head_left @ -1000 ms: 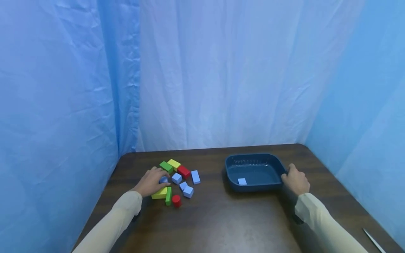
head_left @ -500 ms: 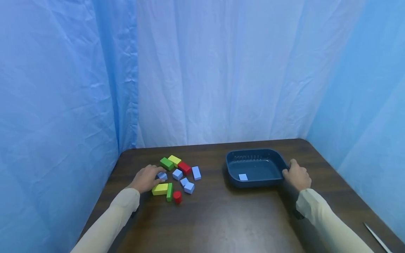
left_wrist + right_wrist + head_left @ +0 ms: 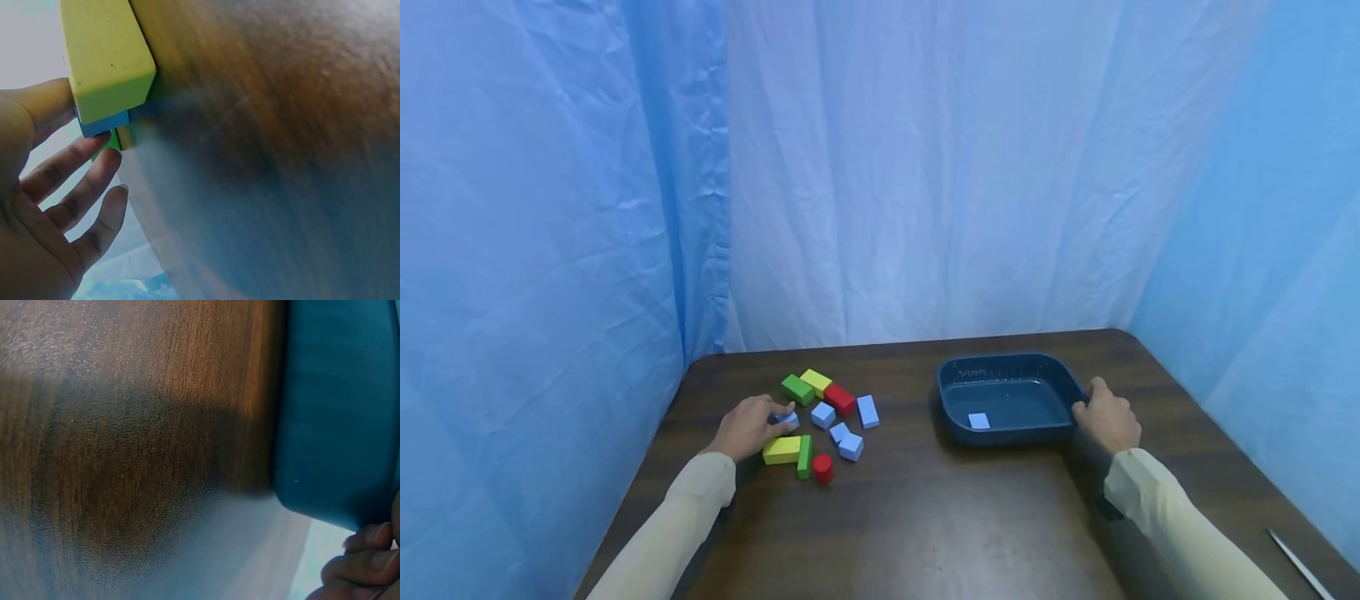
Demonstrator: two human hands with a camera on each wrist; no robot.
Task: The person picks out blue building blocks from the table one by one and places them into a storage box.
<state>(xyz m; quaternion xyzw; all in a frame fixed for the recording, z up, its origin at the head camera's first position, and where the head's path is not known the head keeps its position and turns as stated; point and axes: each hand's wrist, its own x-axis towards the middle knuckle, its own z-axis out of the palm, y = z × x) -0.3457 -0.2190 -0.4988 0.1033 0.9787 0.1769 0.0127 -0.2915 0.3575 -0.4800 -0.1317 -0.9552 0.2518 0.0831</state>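
Observation:
My left hand point(image 3: 750, 427) pinches a small blue block point(image 3: 787, 421) between thumb and forefinger at the left of a group of blocks. In the left wrist view, a yellow block point(image 3: 109, 56) stands in front and partly hides that blue block point(image 3: 103, 125); the other fingers are spread below. A green block point(image 3: 804, 457) and a red cylinder point(image 3: 823, 469) lie just nearer me. At the right, my right hand point(image 3: 1108, 418) grips the right end of a dark blue tray point(image 3: 1007, 436), its fingers curled at the rim. A light blue block point(image 3: 979, 421) lies inside.
Several other blocks lie right of and behind my left hand, among them a red block point(image 3: 839, 399), a yellow block point(image 3: 816, 382) and a light blue block point(image 3: 868, 411). A thin pale stick point(image 3: 1300, 564) rests near the right table edge. Blue curtains point(image 3: 925, 167) surround the table.
My left fingers, which covered the blue block, first drew back a little from it and now close round it. The right hand stays at the tray. The head view has shifted slightly.

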